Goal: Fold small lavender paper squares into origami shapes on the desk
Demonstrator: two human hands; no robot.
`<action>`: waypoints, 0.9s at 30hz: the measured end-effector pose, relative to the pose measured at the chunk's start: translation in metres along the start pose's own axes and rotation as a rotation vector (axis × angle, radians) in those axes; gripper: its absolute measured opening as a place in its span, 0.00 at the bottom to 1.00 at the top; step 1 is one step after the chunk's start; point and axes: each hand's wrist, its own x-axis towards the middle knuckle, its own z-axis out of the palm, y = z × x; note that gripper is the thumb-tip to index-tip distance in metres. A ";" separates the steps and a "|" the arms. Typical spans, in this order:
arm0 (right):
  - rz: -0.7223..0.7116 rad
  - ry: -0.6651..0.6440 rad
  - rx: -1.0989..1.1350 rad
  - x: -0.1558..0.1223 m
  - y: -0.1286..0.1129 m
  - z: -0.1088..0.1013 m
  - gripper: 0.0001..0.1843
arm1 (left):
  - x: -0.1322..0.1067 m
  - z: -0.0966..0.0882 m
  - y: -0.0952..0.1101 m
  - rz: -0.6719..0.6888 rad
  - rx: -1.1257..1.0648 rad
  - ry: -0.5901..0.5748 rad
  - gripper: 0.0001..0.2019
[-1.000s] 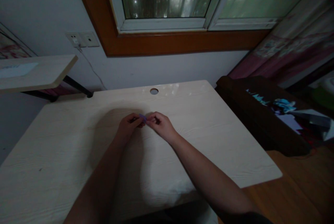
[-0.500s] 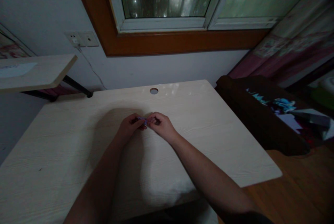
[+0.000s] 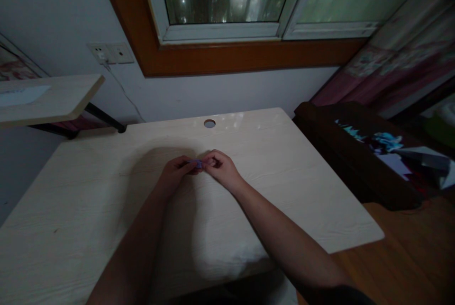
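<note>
Both my hands meet over the middle of a pale wooden desk. Between their fingertips is a small purple piece, too small and dim to name more closely. My left hand pinches it from the left with curled fingers. My right hand pinches it from the right, fingers folded in. Both hands rest on or just above the desktop.
A round cable hole sits near the desk's far edge, below a window. A second desk top stands at the left by wall sockets. At the right is a dark wooden box with coloured paper pieces.
The purple piece showed more between the fingers a second ago; now the fingertips have closed in and cover most of it. The hands stayed in place.
</note>
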 end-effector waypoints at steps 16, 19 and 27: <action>-0.128 0.047 -0.123 0.001 -0.002 -0.003 0.03 | -0.003 0.008 0.009 -0.034 0.030 0.019 0.15; -0.134 0.036 -0.133 0.001 -0.001 -0.004 0.03 | -0.003 0.007 0.007 -0.034 0.009 0.017 0.15; -0.155 0.040 -0.100 0.001 -0.002 -0.004 0.01 | -0.002 0.007 0.006 -0.052 -0.004 0.017 0.17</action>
